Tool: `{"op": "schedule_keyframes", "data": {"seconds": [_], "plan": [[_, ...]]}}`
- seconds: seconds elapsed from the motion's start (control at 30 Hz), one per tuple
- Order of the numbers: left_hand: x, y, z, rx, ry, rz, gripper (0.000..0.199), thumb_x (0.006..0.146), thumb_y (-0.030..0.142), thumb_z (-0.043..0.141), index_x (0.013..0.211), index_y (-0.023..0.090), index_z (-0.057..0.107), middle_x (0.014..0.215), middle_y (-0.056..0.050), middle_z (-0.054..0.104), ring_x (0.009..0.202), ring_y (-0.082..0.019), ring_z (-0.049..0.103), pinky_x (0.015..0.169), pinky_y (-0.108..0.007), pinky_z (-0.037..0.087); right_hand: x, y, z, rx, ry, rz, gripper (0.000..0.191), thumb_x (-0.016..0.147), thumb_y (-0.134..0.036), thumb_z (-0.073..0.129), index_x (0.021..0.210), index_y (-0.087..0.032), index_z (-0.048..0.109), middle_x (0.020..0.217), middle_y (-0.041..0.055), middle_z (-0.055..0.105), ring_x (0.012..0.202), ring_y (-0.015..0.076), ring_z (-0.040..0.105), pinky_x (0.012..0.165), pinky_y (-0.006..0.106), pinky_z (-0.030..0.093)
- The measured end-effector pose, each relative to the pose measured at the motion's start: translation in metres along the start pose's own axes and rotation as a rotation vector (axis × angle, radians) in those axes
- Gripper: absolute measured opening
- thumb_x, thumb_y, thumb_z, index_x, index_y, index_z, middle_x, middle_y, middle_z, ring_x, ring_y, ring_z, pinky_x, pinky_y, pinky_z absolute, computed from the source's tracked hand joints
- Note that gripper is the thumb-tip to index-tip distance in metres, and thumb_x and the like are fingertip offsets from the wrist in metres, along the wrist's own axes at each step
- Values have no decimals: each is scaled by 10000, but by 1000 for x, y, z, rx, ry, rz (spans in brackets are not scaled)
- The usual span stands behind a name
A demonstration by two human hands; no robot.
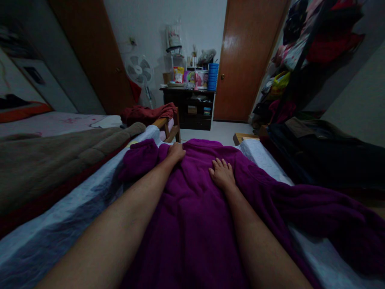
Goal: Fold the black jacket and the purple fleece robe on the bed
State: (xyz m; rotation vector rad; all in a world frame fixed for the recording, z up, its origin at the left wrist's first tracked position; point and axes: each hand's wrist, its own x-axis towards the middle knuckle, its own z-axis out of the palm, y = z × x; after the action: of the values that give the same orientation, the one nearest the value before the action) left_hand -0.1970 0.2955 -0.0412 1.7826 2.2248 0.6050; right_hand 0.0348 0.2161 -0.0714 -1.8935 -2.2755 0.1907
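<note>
A purple long-sleeved garment (192, 208) of soft cloth lies spread over the bed, its collar end away from me and its lower end past the bottom of the view. One sleeve stretches out to the right, while the sleeve on the left lies folded and bunched. My left hand (177, 152) is closed on the cloth near the left shoulder, with its fingertips partly hidden. Flat on the upper chest, right of the middle, rests my right hand (222, 172), fingers spread.
Light patterned bedding (75, 216) shows under the garment. A brown fluffy blanket (66, 160) lies left, dark clothes (327, 148) lie right. Beyond the bed are a red cloth (147, 113) over a wooden frame, a fan (140, 70), a dark cabinet (186, 106) and a door (237, 80).
</note>
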Motion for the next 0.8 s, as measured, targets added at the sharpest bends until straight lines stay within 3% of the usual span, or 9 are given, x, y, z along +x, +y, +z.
{"op": "schedule_keyframes", "data": {"seconds": [0.1,0.23,0.43,0.6,0.8], "plan": [[6,3,6,-127,82,-33,355,818,220,569,1164,139,574,1108,-126,658,996,-194,642,850,-271,484,1,-1,1,1,-5,1,575,948,-458,316,1464,-208,364,1562,57,286,1439,270,189,1150,483,114],[12,9,21,-264,96,-105,421,864,296,568,1237,112,503,852,-65,697,683,-136,659,657,-237,492,1,0,0,12,-2,-3,572,948,-458,322,1460,-209,373,1558,54,295,1438,275,192,1151,487,112],[6,8,30,-270,129,-99,280,774,362,661,970,165,680,911,-98,726,873,-240,668,728,-283,475,3,6,-3,35,65,210,584,945,-474,346,1419,-145,437,1534,158,310,1427,327,211,1137,451,161],[-8,3,35,-289,231,29,255,849,298,536,1020,199,696,1048,-88,706,1000,-230,621,846,-286,443,4,8,-3,50,126,220,550,924,-446,401,1347,-112,513,1463,193,407,1369,327,326,1112,432,229],[-10,-1,39,-361,321,119,275,842,173,466,997,168,693,1020,-88,677,1009,-202,588,918,-291,438,37,19,-18,235,289,227,360,898,-311,423,1064,-118,679,1084,159,669,1058,251,594,944,339,417]]}}
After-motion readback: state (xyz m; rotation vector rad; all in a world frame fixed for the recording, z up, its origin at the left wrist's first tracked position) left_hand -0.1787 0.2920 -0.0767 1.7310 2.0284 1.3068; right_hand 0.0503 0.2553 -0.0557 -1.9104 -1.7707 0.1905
